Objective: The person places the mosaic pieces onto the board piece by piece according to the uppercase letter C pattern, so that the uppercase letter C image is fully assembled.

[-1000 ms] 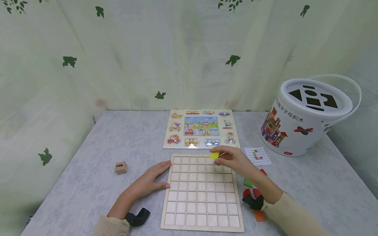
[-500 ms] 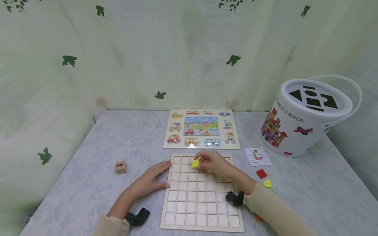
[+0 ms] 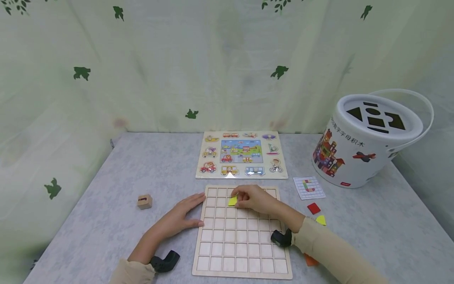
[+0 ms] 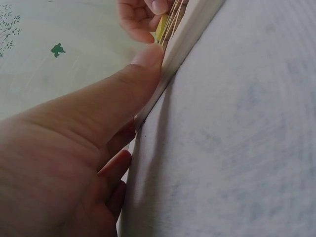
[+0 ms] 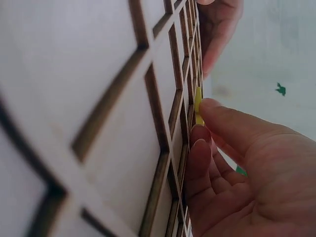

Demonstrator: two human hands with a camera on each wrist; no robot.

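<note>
Left hand [image 3: 177, 220]: flat-ish, fingers and thumb extended, spread along left edge of the wooden grid board [image 3: 235, 236]; thumb tip against the rim in left wrist view, nothing gripped. Right hand [image 3: 258, 200]: reaches in from the right, fingers curled, thumb and fingertips pinching a yellow piece [image 3: 232, 201] at the third column from left, second row from the far edge. Can't tell if the piece is fully seated.

Materials, left to right: small wooden cube [image 3: 144, 201], dark mark on one side. Black curved wrist mount [image 3: 165, 261] by the beige left sleeve [image 3: 134, 272]. Board is pale wood, raised strips, square cells. Behind it, glossy picture puzzle [image 3: 242, 155], rectangular, vehicle pictures around a landscape. Printed grid card [image 3: 309, 188], coloured shape on it. Red square piece [image 3: 313, 208], second yellow piece [image 3: 320, 220] with a curved side, orange piece [image 3: 311, 260] partly under the beige right sleeve [image 3: 330, 244]. White cylindrical bucket [image 3: 365, 154], shape cutouts in lid, looped handle. Tabletop [image 3: 92, 236] mottled grey.

Vs 1.0 s ago: right hand and yellow piece shifted left from the board's far right part; red square and second yellow piece now uncovered, green piece now hidden. Left hand, board unchanged.
</note>
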